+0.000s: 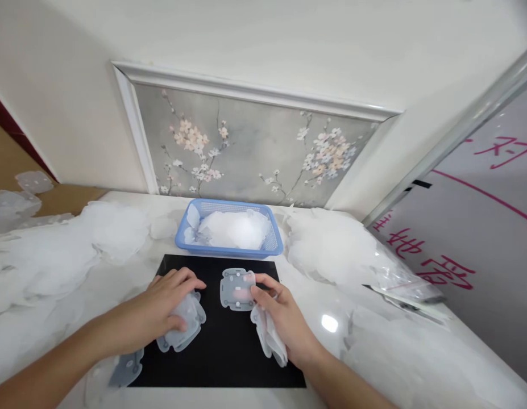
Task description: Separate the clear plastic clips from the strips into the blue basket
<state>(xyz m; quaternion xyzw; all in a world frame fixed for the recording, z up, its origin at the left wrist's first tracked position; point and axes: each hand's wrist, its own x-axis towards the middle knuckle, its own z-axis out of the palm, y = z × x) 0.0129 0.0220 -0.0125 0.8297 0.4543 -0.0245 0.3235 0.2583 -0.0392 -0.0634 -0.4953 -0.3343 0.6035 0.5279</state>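
Note:
My right hand point(284, 318) pinches a thin translucent plastic piece point(235, 291) between thumb and fingers, above the black mat point(223, 352). The piece is squarish, with notched edges, small slots and pale dots. Several more such pieces point(269, 338) are tucked in the same palm, fanned downward. My left hand point(171, 304) is spread over a small stack of similar pieces point(184, 326) at the mat's left side, thumb on top and fingers apart. A further loose piece point(129, 369) overlaps the mat's lower left corner.
Behind the mat, a blue plastic basket point(229, 251) holds a white translucent heap. More pieces pile at left point(113, 227), and bagged ones point(335, 244) lie at right. A cardboard surface point(75, 196) is far left; a whiteboard point(472, 238) rises at right, a floral wall panel point(246, 147) behind.

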